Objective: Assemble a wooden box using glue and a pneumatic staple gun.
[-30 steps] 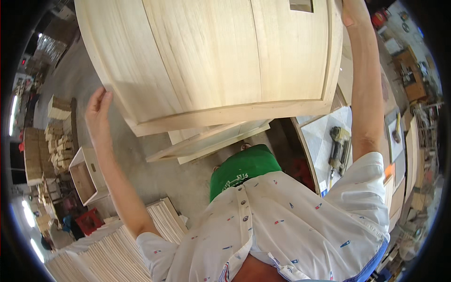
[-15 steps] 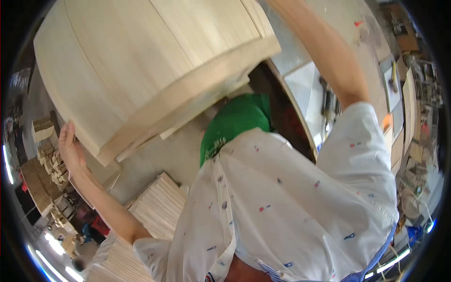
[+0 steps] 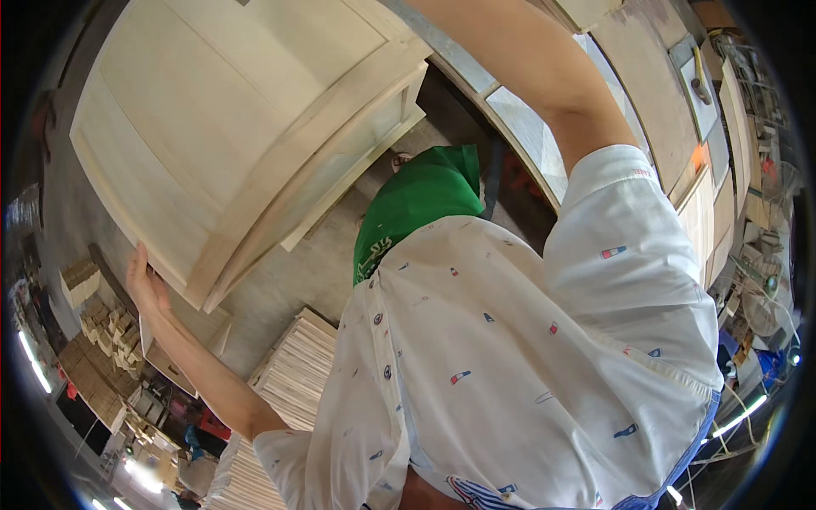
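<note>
A large pale wooden framed panel (image 3: 229,110) fills the upper left, held out in front of my body. More pale wooden framing (image 3: 357,144) shows beneath its near edge. My left hand (image 3: 149,285) is closed at the panel's left edge, close to its near corner, with fingertips against the side. My right forearm (image 3: 544,72) reaches up past the panel's right side. The right hand itself lies beyond the top of the picture.
Below my left arm stands a tall stack of pale boards (image 3: 293,361). Bundled wood pieces (image 3: 110,336) sit at the far left. A bench (image 3: 625,72) with grey and brown sheets runs along the right, carrying a yellow-handled hammer (image 3: 700,81). A green apron (image 3: 421,191) hangs at my front.
The panel's right corner has shifted left in the picture. My right arm has swung left, and my left hand appears slightly lower, still at the panel's edge. The view has also shifted.
</note>
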A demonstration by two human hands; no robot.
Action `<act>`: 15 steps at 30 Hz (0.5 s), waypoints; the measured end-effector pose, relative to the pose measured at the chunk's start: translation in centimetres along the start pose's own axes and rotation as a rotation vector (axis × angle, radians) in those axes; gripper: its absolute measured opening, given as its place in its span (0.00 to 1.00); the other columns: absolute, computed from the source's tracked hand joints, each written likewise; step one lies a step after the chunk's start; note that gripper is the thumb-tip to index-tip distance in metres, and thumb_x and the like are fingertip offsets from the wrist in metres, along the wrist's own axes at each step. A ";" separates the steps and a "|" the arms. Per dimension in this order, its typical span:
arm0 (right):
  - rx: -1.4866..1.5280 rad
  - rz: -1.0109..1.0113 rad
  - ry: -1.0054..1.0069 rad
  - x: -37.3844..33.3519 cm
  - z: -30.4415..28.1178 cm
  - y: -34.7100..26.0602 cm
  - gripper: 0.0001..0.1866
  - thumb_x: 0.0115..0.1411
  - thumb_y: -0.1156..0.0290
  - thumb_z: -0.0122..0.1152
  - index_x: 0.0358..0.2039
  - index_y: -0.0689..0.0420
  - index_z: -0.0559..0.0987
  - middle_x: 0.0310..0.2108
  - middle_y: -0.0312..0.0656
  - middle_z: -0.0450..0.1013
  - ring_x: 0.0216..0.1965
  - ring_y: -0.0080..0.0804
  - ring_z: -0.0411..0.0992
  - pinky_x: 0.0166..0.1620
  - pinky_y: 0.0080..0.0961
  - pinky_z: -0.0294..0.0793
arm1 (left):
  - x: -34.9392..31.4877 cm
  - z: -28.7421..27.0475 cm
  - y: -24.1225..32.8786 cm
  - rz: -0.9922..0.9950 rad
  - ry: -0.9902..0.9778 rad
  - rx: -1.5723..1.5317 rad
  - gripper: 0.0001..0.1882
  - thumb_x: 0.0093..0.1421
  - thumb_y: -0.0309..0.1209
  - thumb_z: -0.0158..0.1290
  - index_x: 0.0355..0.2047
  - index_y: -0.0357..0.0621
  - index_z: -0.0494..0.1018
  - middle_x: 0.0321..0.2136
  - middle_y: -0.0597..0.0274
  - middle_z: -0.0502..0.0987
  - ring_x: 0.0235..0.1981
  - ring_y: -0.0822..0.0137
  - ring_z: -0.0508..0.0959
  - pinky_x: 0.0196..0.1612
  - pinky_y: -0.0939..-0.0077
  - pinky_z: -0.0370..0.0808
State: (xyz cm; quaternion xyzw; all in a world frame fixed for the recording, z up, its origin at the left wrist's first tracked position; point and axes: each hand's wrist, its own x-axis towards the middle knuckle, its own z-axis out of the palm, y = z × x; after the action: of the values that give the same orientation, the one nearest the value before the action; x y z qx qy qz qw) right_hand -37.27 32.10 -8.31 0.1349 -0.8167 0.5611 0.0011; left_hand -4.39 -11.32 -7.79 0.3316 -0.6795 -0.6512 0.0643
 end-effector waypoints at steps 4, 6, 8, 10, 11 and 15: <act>0.060 0.049 0.035 -0.7 1.2 0.4 0.45 0.49 0.63 0.69 0.60 0.74 0.57 0.43 0.59 0.73 0.45 0.45 0.74 0.46 0.33 0.73 | -0.8 0.2 -0.4 -0.049 0.054 -0.006 0.14 0.62 0.34 0.56 0.42 0.37 0.73 0.42 0.60 0.74 0.44 0.67 0.71 0.52 0.72 0.67; -0.009 0.167 -0.086 -0.3 1.0 1.1 0.33 0.49 0.61 0.69 0.47 0.76 0.72 0.37 0.60 0.75 0.42 0.46 0.75 0.44 0.34 0.73 | -0.7 0.1 -0.4 -0.045 0.039 0.000 0.14 0.62 0.34 0.56 0.42 0.36 0.73 0.42 0.60 0.75 0.44 0.67 0.71 0.52 0.72 0.67; -0.071 0.162 -0.068 -0.2 1.3 1.5 0.30 0.49 0.59 0.68 0.41 0.76 0.75 0.36 0.60 0.75 0.42 0.47 0.76 0.44 0.35 0.73 | -0.4 -0.4 -0.8 -0.042 0.030 0.005 0.14 0.62 0.34 0.56 0.42 0.36 0.73 0.42 0.60 0.75 0.44 0.68 0.72 0.51 0.72 0.67; -0.131 0.156 -0.056 -0.4 1.6 1.6 0.28 0.50 0.58 0.68 0.35 0.76 0.78 0.35 0.61 0.76 0.42 0.47 0.76 0.44 0.35 0.73 | -0.2 -1.3 -1.4 -0.041 0.029 -0.015 0.13 0.62 0.33 0.56 0.42 0.36 0.73 0.41 0.60 0.75 0.43 0.68 0.72 0.51 0.72 0.68; -0.131 0.162 -0.053 -0.6 1.5 1.6 0.28 0.50 0.57 0.68 0.36 0.76 0.77 0.36 0.61 0.75 0.42 0.48 0.76 0.44 0.35 0.74 | -0.4 -0.8 -1.3 -0.044 0.028 -0.014 0.13 0.62 0.33 0.56 0.42 0.36 0.73 0.41 0.60 0.75 0.43 0.68 0.72 0.51 0.72 0.68; -0.167 0.171 -0.031 -1.1 1.3 1.5 0.29 0.50 0.57 0.68 0.38 0.75 0.77 0.37 0.61 0.76 0.42 0.48 0.76 0.44 0.36 0.74 | -0.9 0.4 -1.0 -0.055 0.055 -0.032 0.12 0.62 0.33 0.56 0.41 0.37 0.74 0.39 0.60 0.76 0.42 0.69 0.72 0.50 0.74 0.68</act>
State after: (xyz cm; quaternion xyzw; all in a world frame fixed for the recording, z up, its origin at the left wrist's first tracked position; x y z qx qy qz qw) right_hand -36.35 31.64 -10.30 0.0731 -0.8690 0.4869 -0.0483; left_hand -3.51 -10.40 -8.49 0.3670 -0.6576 -0.6542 0.0702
